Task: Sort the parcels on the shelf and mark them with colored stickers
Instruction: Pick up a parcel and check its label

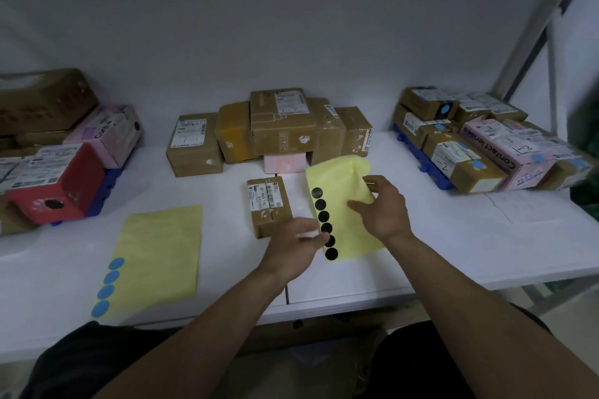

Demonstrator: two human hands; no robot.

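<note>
A small brown parcel (269, 204) with a white label lies mid-shelf in front of me. Right beside it is a yellow sheet (340, 178) carrying a column of black round stickers (324, 215). My left hand (296, 248), blurred, has its fingertips curled at the lower black stickers and pinches there. My right hand (381, 207) lies on the sheet with its fingers spread and nearly straight, holding it down. The sheet's top edge curls up. A second yellow sheet (165, 249) with blue stickers (108, 285) lies flat to the left.
Brown parcels (282, 126) are piled at the back centre over a pink box (283, 163). At the left, red (58, 191) and pink boxes carry black dots. At the right, parcels (466, 159) with blue dots sit on a blue pallet. A metal shelf post (531, 39) rises at the right.
</note>
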